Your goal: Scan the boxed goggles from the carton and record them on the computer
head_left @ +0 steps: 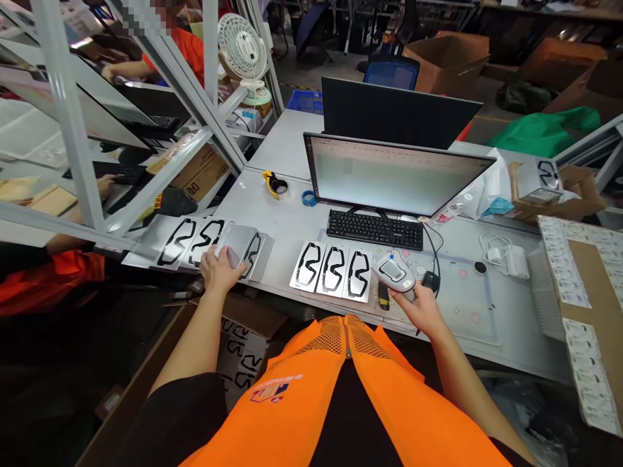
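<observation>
Right hand point(422, 309) curls fingers round a scanner point(393, 270), mouse point(431, 281) alongside; left hand point(219, 270) spreads fingers over silver boxes point(238, 241), grip unclear. Keyboard point(374, 230) and monitor point(389, 174) stand beyond.

1 fan point(242, 47) stands left; 1 blue chair point(392, 70) behind 2 monitors point(384, 175).

Your white table point(272, 224) bears a row of three flat packs point(333, 271) along its near edge, with a stack of silver packs point(259, 258) to their left. Farther back stand the monitor point(394, 175) and keyboard point(374, 229), with a blue tape roll point(308, 203) and yellow tape dispenser point(273, 185) to the left. On your right lie a clear mat point(470, 321) and white charger point(516, 261).
</observation>
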### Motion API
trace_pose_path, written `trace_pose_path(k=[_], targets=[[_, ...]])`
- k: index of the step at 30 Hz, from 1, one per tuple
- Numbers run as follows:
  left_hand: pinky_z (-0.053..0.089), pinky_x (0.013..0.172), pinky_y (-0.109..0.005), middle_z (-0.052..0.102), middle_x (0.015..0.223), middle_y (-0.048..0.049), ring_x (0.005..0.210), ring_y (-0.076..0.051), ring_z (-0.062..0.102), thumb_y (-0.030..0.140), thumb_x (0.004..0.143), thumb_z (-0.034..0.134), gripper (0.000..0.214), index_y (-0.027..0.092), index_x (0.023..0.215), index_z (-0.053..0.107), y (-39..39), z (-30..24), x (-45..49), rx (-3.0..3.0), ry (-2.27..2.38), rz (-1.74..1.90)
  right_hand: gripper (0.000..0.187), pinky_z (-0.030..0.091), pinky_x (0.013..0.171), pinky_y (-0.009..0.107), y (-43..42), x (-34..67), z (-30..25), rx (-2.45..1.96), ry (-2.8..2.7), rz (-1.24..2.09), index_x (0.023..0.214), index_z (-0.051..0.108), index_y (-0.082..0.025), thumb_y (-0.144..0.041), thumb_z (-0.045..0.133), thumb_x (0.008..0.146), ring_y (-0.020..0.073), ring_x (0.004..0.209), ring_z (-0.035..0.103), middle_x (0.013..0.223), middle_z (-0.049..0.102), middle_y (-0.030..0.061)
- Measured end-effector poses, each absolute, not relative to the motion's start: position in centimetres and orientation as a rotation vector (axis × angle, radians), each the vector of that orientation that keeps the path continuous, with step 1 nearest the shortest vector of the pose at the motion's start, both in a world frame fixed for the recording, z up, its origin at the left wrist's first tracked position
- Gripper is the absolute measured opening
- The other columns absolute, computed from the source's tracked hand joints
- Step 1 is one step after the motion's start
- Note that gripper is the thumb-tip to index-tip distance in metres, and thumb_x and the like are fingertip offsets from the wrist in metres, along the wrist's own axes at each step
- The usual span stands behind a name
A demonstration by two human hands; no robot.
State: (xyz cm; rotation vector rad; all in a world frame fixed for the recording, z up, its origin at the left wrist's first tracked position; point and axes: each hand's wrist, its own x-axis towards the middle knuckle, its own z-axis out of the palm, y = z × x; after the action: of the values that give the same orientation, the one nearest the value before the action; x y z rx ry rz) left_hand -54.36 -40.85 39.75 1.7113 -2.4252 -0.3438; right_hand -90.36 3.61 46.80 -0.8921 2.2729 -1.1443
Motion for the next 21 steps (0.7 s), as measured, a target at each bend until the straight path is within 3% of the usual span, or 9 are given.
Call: trace_pose_path(k=[3,8,10,12,15,17,19,21], targets=[[0.021,0.136,-0.071,0.027,0.181,-0.0307,0.167,-0.052,0.022,0.034,0.095,0.071,0.08,0.001,0.164,0.05,-39.2,39.5,-56.1,1.617,-2.426,-0.325,0.053,0.063,0.099,0.05,3.7,-90.4,46.3,-0.832,2.293,-1.173,0.116,0.084,-0.017,-0.062,0.077,0.089,0.0365,0.105,0.08,0.11,0.086,0.0149],[0.033,0.135,-0.061,0.042,0.176,-0.0276,0.162,-0.045,0.042,0.051,0.1,0.051,0.076,0.01,0.164,0.057,-30.7,35.1,-63.8,1.222,-2.591,-0.675,0.057,0.059,0.113,0.056,2.9,-89.7,47.7,-0.817,2.248,-1.237,0.118,0.084,-0.017,-0.065,0.079,0.086,0.0392,0.117,0.078,0.119,0.086,0.0154],[0.034,0.132,-0.07,0.037,0.18,-0.0266,0.164,-0.051,0.038,0.062,0.097,0.048,0.087,0.015,0.171,0.05,-27.3,32.1,-66.4,1.307,-2.684,-0.853,0.056,0.058,0.116,0.056,2.2,-89.9,49.1,-0.888,2.198,-1.226,0.123,0.082,-0.019,-0.065,0.079,0.091,0.0392,0.127,0.074,0.121,0.084,0.0122],[0.022,0.126,-0.087,0.025,0.189,-0.0175,0.168,-0.06,0.022,0.077,0.091,0.045,0.101,0.03,0.18,0.036,-25.7,29.0,-67.7,1.495,-2.652,-0.872,0.048,0.06,0.114,0.054,1.7,-90.2,50.6,-0.935,2.194,-1.203,0.131,0.079,-0.023,-0.061,0.076,0.101,0.0359,0.13,0.072,0.129,0.081,0.0075],[0.013,0.122,-0.094,0.011,0.194,-0.0025,0.171,-0.063,0.011,0.086,0.075,0.049,0.117,0.052,0.182,0.015,-26.9,25.9,-67.5,1.612,-2.573,-0.931,0.043,0.065,0.107,0.05,1.9,-90.1,52.6,-0.93,2.257,-1.219,0.138,0.073,-0.021,-0.052,0.075,0.108,0.0303,0.125,0.072,0.141,0.073,0.0082],[0.014,0.118,-0.097,0.007,0.194,0.0004,0.17,-0.065,0.011,0.086,0.062,0.057,0.128,0.062,0.179,0.01,-28.8,25.1,-66.6,1.701,-2.517,-0.945,0.043,0.065,0.105,0.049,2.6,-89.6,53.3,-0.912,2.283,-1.248,0.141,0.071,-0.019,-0.048,0.074,0.109,0.0291,0.124,0.072,0.144,0.07,0.0101],[0.017,0.114,-0.099,0.003,0.194,-0.0031,0.169,-0.068,0.011,0.086,0.056,0.061,0.134,0.061,0.179,0.013,-30.8,25.0,-66.0,1.793,-2.478,-0.918,0.042,0.066,0.105,0.049,3.3,-89.2,53.5,-0.889,2.294,-1.27,0.141,0.071,-0.02,-0.048,0.074,0.109,0.0291,0.124,0.072,0.144,0.07,0.0098],[0.022,0.115,-0.098,0.003,0.194,-0.0099,0.169,-0.067,0.01,0.086,0.058,0.058,0.135,0.049,0.182,0.019,-32.2,25.1,-66.4,1.827,-2.502,-0.899,0.043,0.066,0.104,0.049,3.9,-89.2,53.1,-0.862,2.306,-1.287,0.141,0.071,-0.02,-0.048,0.074,0.109,0.0295,0.124,0.072,0.144,0.07,0.0098]])
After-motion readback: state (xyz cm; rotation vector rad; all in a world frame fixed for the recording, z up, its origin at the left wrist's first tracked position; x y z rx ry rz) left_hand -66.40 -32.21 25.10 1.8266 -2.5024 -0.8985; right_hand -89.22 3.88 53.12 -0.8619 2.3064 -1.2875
